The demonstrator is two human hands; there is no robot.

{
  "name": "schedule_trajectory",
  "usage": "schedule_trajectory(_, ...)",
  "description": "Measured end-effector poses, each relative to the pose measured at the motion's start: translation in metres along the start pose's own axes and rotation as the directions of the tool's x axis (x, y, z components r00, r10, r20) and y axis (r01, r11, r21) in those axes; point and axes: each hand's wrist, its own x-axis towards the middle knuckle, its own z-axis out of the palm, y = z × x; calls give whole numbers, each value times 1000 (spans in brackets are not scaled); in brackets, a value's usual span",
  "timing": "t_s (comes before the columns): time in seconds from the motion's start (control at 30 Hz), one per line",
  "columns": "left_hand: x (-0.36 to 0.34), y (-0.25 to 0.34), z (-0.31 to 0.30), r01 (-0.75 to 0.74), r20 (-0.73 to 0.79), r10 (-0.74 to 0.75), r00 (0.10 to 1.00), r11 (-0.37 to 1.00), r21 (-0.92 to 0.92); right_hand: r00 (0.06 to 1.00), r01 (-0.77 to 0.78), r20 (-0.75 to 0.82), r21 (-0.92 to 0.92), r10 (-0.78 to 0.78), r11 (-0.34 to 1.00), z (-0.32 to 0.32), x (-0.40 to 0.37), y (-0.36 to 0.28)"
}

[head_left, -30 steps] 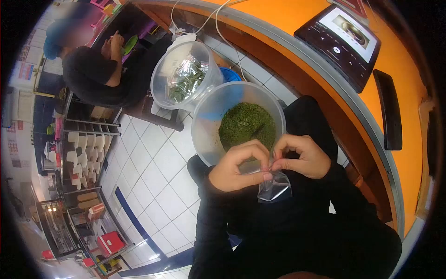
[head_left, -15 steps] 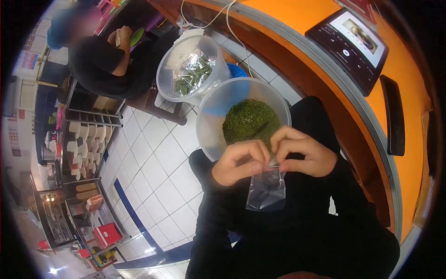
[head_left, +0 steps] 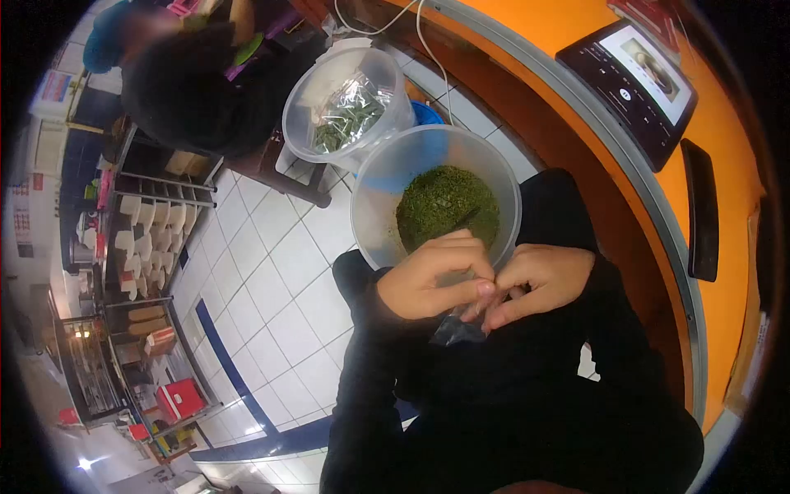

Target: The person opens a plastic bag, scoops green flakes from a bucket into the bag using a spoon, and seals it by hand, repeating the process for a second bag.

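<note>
A small clear plastic bag hangs between my hands, partly covered by my fingers. My left hand pinches it from one side, thumb pressed toward the fingertips. On the other side my right hand grips it with curled fingers. Just beyond my hands stands a clear round tub that holds dried green herb, with a thin dark object lying in it. Behind that, a second clear bucket contains plastic bags filled with green leaves.
A tablet and a dark bar-shaped object rest on the orange counter to the right. Another person in dark clothes is at the upper left. Shelves with white containers stand at the left above the tiled floor.
The bag has tilted and is more bunched and hidden between my fingers. My right hand has turned downward, and the other person has leaned forward. The view has shifted slightly.
</note>
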Motion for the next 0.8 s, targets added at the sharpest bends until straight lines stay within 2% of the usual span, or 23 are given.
schedule_trajectory(0.03,0,1,-1,1,-6,-1,1000,1000,-1,997,-80,14,-111,82,991,0,3,-4)
schedule_trajectory(0.1,0,4,-5,4,-21,-1,1000,993,119,999,-45,-11,-114,44,992,0,6,5)
schedule_trajectory(0.13,-1,6,-5,5,-23,-2,1000,993,122,999,-10,-39,-116,6,993,-1,8,7)
schedule_trajectory(0.17,-3,10,-4,57,-155,-35,987,988,143,999,-8,-36,-119,3,993,-1,9,5)
schedule_trajectory(0.2,-4,14,-3,112,-284,-64,957,982,155,984,-132,-131,-60,124,989,-1,11,-3)
schedule_trajectory(0.23,-6,19,-5,112,-284,-63,957,981,158,945,-249,-218,11,245,968,-1,12,-7)
schedule_trajectory(0.27,-10,26,-9,142,-278,-70,958,958,248,945,-248,-219,8,243,969,0,12,-6)
schedule_trajectory(0.33,-13,32,-10,222,-244,-123,962,871,438,920,-160,-353,63,171,985,4,14,0)
schedule_trajectory(0.37,-13,31,-8,223,-245,-124,962,871,438,920,-159,-351,62,171,985,7,16,2)
schedule_trajectory(0.43,-12,24,-1,250,-227,-133,965,734,631,926,-81,-368,11,79,997,11,22,6)
schedule_trajectory(0.47,-10,18,2,231,-234,-97,967,713,662,928,-82,-363,10,80,997,11,24,9)
schedule_trajectory(0.53,-7,12,4,242,-224,-120,967,696,676,953,-155,-268,-29,141,988,9,27,12)
schedule_trajectory(0.67,-2,5,9,241,-235,-101,967,661,711,953,-196,-237,-13,187,981,10,31,6)
schedule_trajectory(0.73,-4,1,9,231,-226,-94,970,657,718,935,-231,-252,97,249,968,14,33,7)
schedule_trajectory(0.8,-5,-3,9,220,-216,-87,972,654,724,936,-252,-235,80,263,965,16,34,12)
